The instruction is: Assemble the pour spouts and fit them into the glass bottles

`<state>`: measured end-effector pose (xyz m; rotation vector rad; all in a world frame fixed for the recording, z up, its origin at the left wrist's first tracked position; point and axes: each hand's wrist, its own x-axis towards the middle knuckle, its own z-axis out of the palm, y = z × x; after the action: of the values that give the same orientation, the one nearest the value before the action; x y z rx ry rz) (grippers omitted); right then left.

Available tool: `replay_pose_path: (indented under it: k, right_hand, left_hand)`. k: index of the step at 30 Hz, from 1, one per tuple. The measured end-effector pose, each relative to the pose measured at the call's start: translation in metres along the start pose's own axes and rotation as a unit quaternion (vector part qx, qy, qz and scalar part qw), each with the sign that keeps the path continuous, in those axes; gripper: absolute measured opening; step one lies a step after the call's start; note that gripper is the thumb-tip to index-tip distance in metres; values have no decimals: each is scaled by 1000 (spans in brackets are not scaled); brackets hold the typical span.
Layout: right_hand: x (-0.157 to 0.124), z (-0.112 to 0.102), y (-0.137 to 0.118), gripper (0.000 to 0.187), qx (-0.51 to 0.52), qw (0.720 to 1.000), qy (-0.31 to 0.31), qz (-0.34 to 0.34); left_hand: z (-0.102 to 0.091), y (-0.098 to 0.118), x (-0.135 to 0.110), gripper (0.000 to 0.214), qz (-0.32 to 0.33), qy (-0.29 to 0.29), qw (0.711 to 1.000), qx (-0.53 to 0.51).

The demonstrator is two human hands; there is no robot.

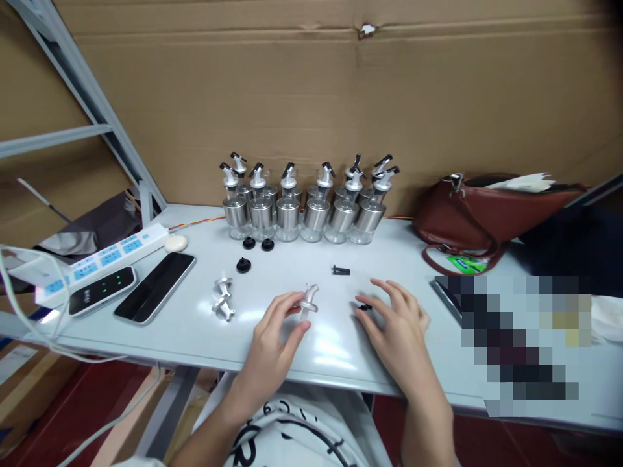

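Note:
My left hand (pixel 278 334) pinches a silver pourer spout (pixel 308 303) with a round flange, held upright a little above the table. To its right, my right hand (pixel 396 318) has its thumb and index finger closed on a small black part (pixel 366 307), mostly covered by the fingers; the other fingers are bent and apart. Farther back, between the hands, lie slim black lever pieces (pixel 341 270). Left of my left hand, loose silver spouts (pixel 223 307) rest on the tabletop. Black round stoppers, one of them the nearest stopper (pixel 243 264), lie behind those.
Steel-and-glass bottles (pixel 317 217) with pourer tops stand in rows at the back. On the left are a phone (pixel 154 288), a black-faced device (pixel 102 292), a power strip (pixel 109 259) and a white round case (pixel 176 243). A brown bag (pixel 457 214) sits at right, near a blurred-out area.

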<state>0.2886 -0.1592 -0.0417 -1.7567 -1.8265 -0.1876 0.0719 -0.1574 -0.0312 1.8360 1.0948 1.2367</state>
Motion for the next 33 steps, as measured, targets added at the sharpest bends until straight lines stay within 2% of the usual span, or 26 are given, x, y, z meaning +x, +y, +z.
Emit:
replay_pose_path:
  k: [5,9,13,16,19,23,26,29,33]
  right_hand:
    - [0,5,7,20,18,1000,-21,-7]
    - [4,2,3,24,73,997,27,-21]
    - [5,-6,-26,13,206,972,112,3]
    - [3,-5,-52,20,266,958,109,-3]
    - [1,3,-65,24,292,951,97,13]
    - [-1,9,-63,18,332,923,163,104]
    - [-1,6,-61,5,328,925,179,66]
    - [-1,4,-61,10,324,929,176,31]
    - [-2,5,-62,11,338,924,174,42]
  left_hand:
    - [0,0,1,32,4,-13,1000,4]
    - [0,0,1,33,13,-24,1000,4]
    - [0,2,2,31,25,-24,999,13]
    - [-1,3,3,32,41,-38,998,19]
    - [0,3,2,31,52,-40,998,23]
    - [1,0,1,41,33,-21,999,-3]
    - [1,1,1,38,48,-13,999,1]
    - [-1,4,3,31,85,-35,995,22]
    - [-2,8,4,31,96,-42,994,28]
